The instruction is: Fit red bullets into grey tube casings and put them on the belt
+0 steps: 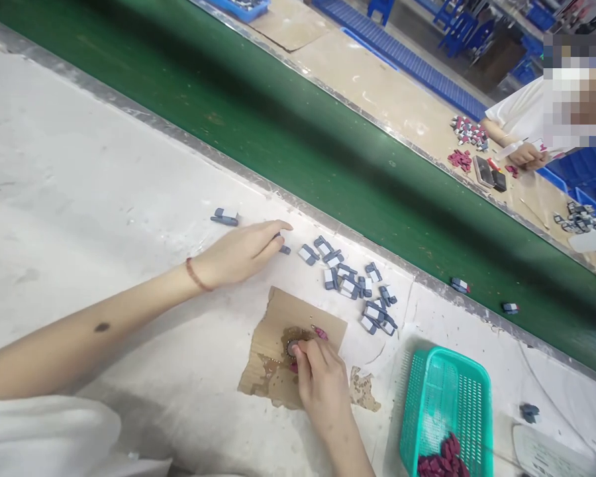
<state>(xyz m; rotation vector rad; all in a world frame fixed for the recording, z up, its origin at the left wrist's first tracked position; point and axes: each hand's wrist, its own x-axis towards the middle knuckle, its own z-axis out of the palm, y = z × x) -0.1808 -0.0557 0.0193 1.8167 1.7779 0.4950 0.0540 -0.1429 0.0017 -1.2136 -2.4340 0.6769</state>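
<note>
My left hand (246,255) reaches over the white table, with its thumb and fingers closed around a small blue-grey plastic part (285,250), mostly hidden by the fingers. More blue-grey parts (348,287) with pale flat faces lie loosely grouped to its right, and one part (225,216) lies to its left. My right hand (322,377) is over a torn cardboard piece (322,318) with wet brown stains. Its thumb and forefinger pinch at a small round object (292,348); what exactly they hold is unclear. Small magenta pieces (320,332) lie on the cardboard beside the fingers.
A green plastic basket (484,397) holding magenta parts (444,458) stands at right. Beyond the table edge runs a green conveyor belt (298,126), carrying blue-grey parts (459,285). Across it, a person (526,156) works at another table with piles of parts (469,132).
</note>
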